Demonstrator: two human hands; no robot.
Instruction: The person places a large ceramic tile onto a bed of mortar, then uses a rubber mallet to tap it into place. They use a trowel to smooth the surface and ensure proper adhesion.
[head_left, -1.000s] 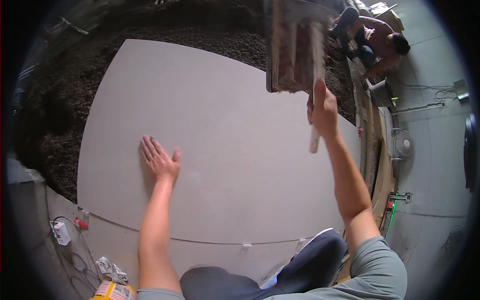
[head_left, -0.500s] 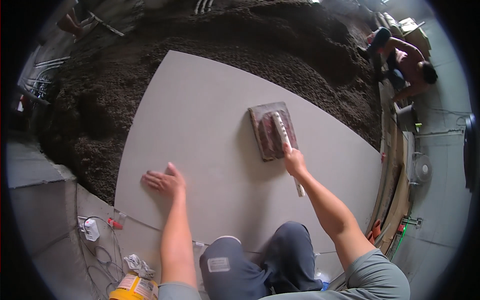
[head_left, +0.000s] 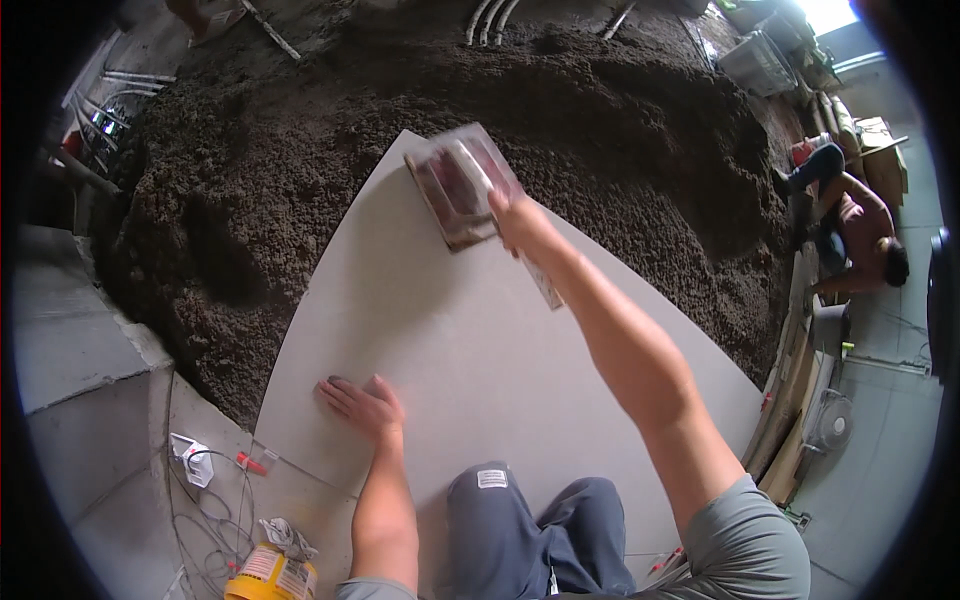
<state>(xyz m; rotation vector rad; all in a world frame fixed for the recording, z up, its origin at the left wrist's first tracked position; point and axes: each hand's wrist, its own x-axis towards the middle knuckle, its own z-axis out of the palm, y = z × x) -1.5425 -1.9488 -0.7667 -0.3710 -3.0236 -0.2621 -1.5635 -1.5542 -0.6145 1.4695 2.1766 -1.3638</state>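
Observation:
A large pale floor tile (head_left: 465,380) spreads out in front of my knees, its far corner reaching over the dark mortar bed. My left hand (head_left: 365,405) rests flat on the tile toward its left edge, fingers spread and holding nothing. Wrapped round a long white handle, my right hand (head_left: 520,225) grips a tile-tamping mallet (head_left: 455,215) with a square, dirty head. The mallet is over the far corner of the tile, slightly blurred. Whether its face touches the tile I cannot tell.
Rough dark mortar (head_left: 580,130) lies beyond the tile. A yellow bucket (head_left: 270,575), cables and a white device (head_left: 192,460) are at the lower left. Another person (head_left: 860,225) crouches far right, near boards (head_left: 800,400) and a fan (head_left: 830,420). Pipes (head_left: 490,20) stick out at the back.
My right arm has stretched forward and left, carrying the mallet from the tile's middle to its far corner. The view has shifted; my left hand stays on the tile near its left edge.

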